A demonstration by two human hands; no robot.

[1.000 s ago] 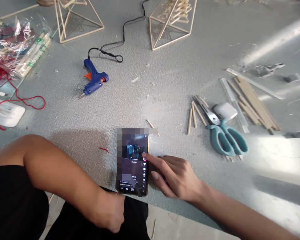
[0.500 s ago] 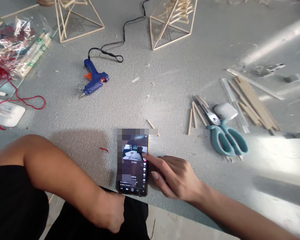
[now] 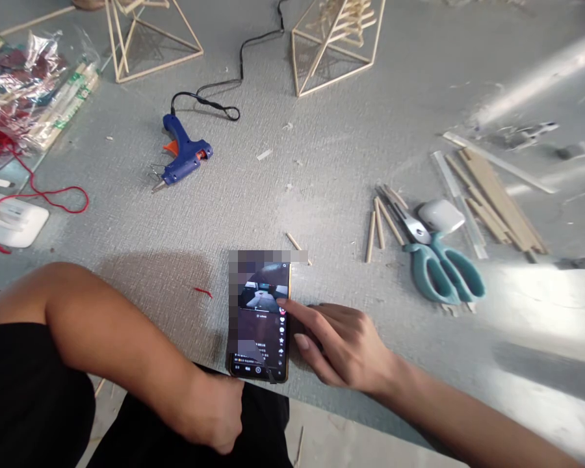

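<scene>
Pointing with an outstretched index finger, the right hand (image 3: 344,344) touched the right side of a smartphone's lit screen, its thumb held apart beside the phone and its other fingers bent beneath the palm; it gripped nothing. The smartphone (image 3: 258,331) lay face up on the textured gray table (image 3: 322,149), close to the near edge, with part of its display pixelated. The left hand (image 3: 219,416) hung curled over the black-clad lap (image 3: 263,429), below the phone's lower left corner; its fingers were turned from view, so whether they held anything could not be told.

Just beyond the phone's top lay a thin wooden stick (image 3: 294,242), and to its left a scrap of red thread (image 3: 203,292). To the right rested teal-handled scissors (image 3: 441,273), with short dowels (image 3: 370,237) near the blades, a rounded white case (image 3: 441,216) beside them, and flat wooden strips (image 3: 500,201) farther right.

Farther out, a blue hot glue gun (image 3: 182,162) lay on its side, its black cord (image 3: 242,58) running toward the far edge between two wooden-stick frames, one left (image 3: 160,67) and one right (image 3: 335,79). Clear plastic packaging (image 3: 34,84) and tangled red cord (image 3: 73,190) occupied the far left.
</scene>
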